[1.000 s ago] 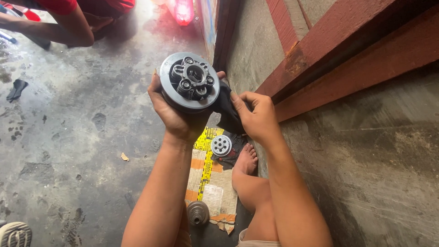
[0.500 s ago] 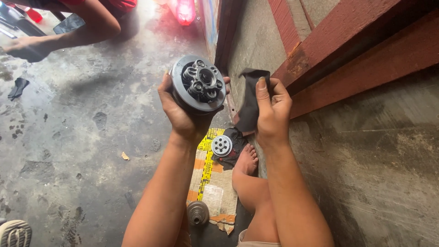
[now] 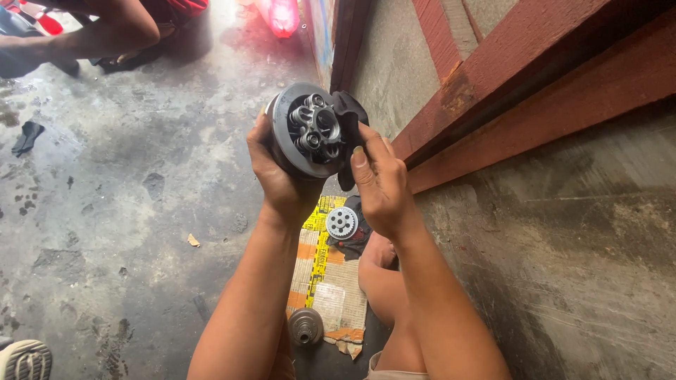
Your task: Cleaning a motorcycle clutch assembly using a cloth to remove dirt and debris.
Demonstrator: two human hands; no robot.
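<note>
Hands raised: left hand (image 3: 278,179) clasps round clutch assembly (image 3: 306,130), right hand (image 3: 380,186) presses black rag (image 3: 348,112).

A toothed gear (image 3: 342,222) and metal hub (image 3: 305,326) lie on cardboard (image 3: 338,281); a black rag (image 3: 27,136) lies on the wet concrete floor (image 3: 127,211).

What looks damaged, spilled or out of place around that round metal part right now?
Nothing on the round grey metal clutch-like part looks broken. The floor is untidy: a torn, frayed flattened cardboard sheet carries a loose silver toothed disc and small grey metal hub, and the concrete floor shows dark stains.
</note>
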